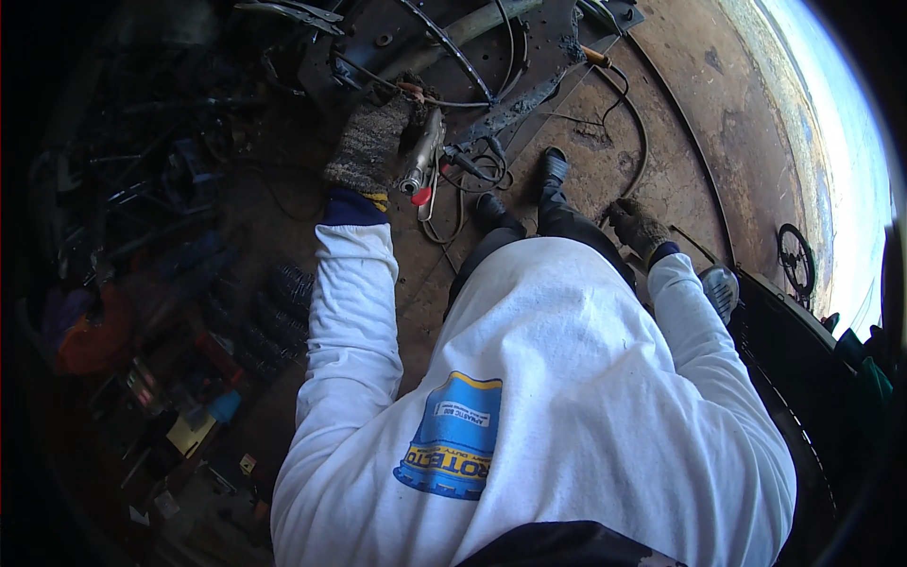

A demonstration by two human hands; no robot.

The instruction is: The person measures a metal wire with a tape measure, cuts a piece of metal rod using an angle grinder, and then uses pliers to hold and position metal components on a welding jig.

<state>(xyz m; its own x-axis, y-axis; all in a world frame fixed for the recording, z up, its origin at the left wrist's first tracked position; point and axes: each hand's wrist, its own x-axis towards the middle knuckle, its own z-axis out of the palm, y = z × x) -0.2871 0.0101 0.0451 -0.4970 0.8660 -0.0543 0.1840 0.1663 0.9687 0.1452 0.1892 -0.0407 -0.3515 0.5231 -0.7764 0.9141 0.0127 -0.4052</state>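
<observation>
My left hand [371,142], in a dirty grey knit glove, is closed at a dark metal frame [444,57]; its fingers are partly hidden, and I cannot make out what they grip. Right beside it, metal locking pliers [425,156] hang with their screw end toward me, and a red piece [421,197] shows at their handles. My right hand [641,230], also gloved, is lower and to the right by my leg, its fingers curled. A thin rod [694,244] passes beside that hand; whether it is held I cannot tell.
A cable [645,142] curves over the brown floor, and a tool with an orange-yellow handle [595,57] lies near the frame. Dark scrap metal and clutter [142,189] fill the left side. A spoked wheel [795,258] stands far right. My sandalled feet [555,165] are below the frame.
</observation>
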